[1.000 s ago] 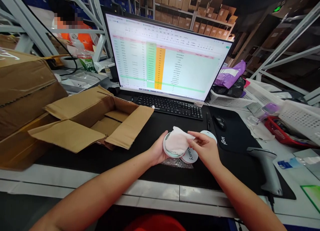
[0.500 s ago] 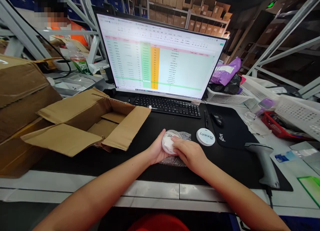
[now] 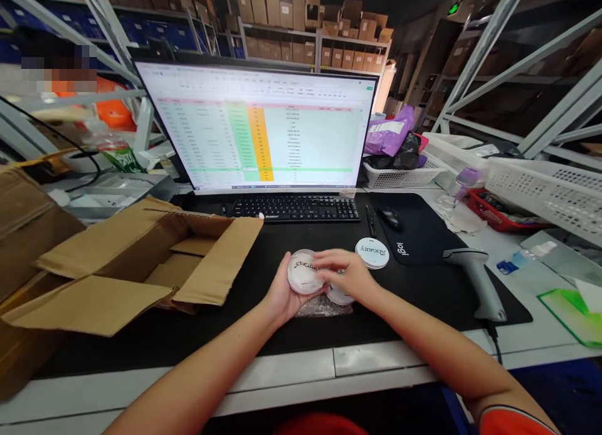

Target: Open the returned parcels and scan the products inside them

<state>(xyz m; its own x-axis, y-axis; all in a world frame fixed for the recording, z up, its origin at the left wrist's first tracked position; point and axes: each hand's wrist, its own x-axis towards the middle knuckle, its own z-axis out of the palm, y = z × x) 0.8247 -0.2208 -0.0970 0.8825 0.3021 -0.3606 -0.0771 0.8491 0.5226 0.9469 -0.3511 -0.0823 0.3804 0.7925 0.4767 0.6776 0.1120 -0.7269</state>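
A round, flat white case (image 3: 301, 272) with dark lettering is tilted towards me in my left hand (image 3: 281, 294), whose fingers wrap its lower left edge. Over the case's right side reaches my right hand (image 3: 350, 275), its thumb and fingers apart; whether they touch the case I cannot tell. Partly hidden under that hand lies another round white piece (image 3: 340, 295). Clear bubble wrap (image 3: 320, 308) lies on the black desk mat below. To the right sits a small stack of round white cases (image 3: 372, 252), its top lettered "beauty".
At left stands an open cardboard box (image 3: 126, 234). Behind are a keyboard (image 3: 296, 209) and a monitor (image 3: 263, 134) showing a spreadsheet. A pen (image 3: 371, 220), mouse (image 3: 390, 219) and barcode scanner (image 3: 475, 278) lie at right, with white baskets (image 3: 545, 184) beyond. A person in orange is at far left.
My right fingers have lifted and spread from the case, uncovering more lettering. A second round white piece now shows beneath my right hand. The camera view has shifted, moving the surroundings left.
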